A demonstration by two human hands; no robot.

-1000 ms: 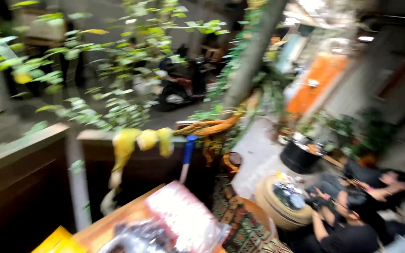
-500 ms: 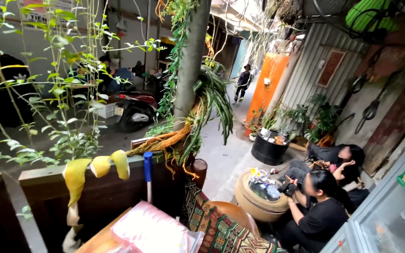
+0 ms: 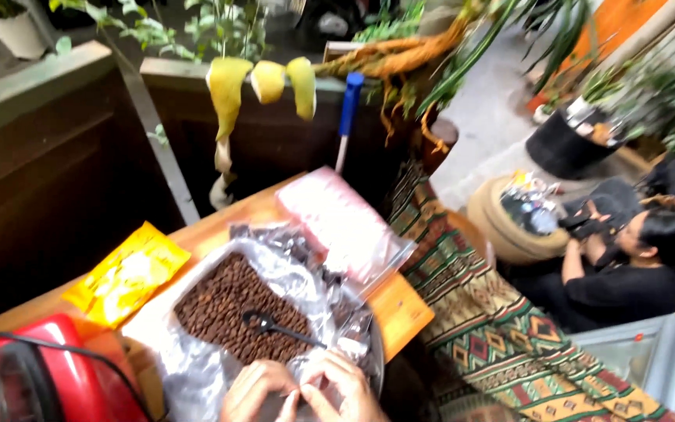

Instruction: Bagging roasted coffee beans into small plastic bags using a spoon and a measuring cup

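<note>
Head view: looking down on one tray of coffee beans (image 3: pixel 228 309) in a clear plastic liner, sitting near the front of the wooden surface (image 3: pixel 400 309).
Scoop: one small black scoop (image 3: pixel 263 320) lying on the beans, handle pointing right.
Left hand (image 3: pixel 255 391): fingers curled together, pinching the liner's near edge.
Right hand (image 3: pixel 345 387): touching the left, fingertips closed on the same plastic.
Step, judged: handling the liner; next likely calling for freeing one hand to reach the scoop.
Around: one yellow packet (image 3: pixel 126 273) at left, one pink bag (image 3: pixel 337 219) behind, one red appliance (image 3: pixel 33 375) at lower left.
Beyond: seated person (image 3: pixel 634 266) working at right.
</note>
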